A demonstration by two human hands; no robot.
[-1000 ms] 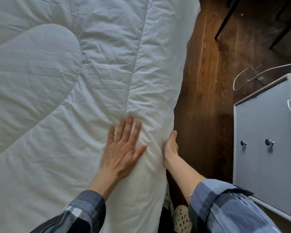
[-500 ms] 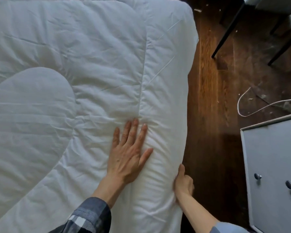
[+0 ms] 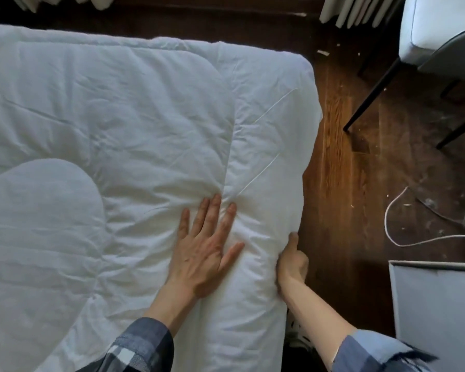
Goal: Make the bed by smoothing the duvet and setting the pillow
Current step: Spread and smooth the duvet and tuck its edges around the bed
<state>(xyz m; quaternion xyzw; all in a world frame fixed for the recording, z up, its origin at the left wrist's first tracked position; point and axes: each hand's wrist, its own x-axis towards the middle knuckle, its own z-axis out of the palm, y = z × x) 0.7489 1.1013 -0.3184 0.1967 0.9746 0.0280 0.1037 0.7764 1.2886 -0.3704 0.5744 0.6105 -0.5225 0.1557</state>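
Observation:
A white quilted duvet [image 3: 134, 124] covers the bed and fills the left two thirds of the view, with creases around a stitched seam. My left hand [image 3: 204, 245] lies flat on it, fingers spread, pressing near the seam. My right hand [image 3: 291, 261] grips the duvet's right edge where it hangs over the side of the bed, thumb on top and fingers hidden underneath. A rounded stitched panel [image 3: 38, 218] shows at the left. No pillow is in view.
Dark wooden floor [image 3: 341, 162] runs along the bed's right side. A grey cabinet [image 3: 438, 312] stands at the lower right, a white cable [image 3: 403, 237] loops on the floor, and a chair with black legs [image 3: 373, 98] stands at the upper right by a radiator [image 3: 360, 9].
The view has tilted up, so the duvet's far edge and the floor beyond it now show. Both hands have slid along the duvet's right side towards that far end.

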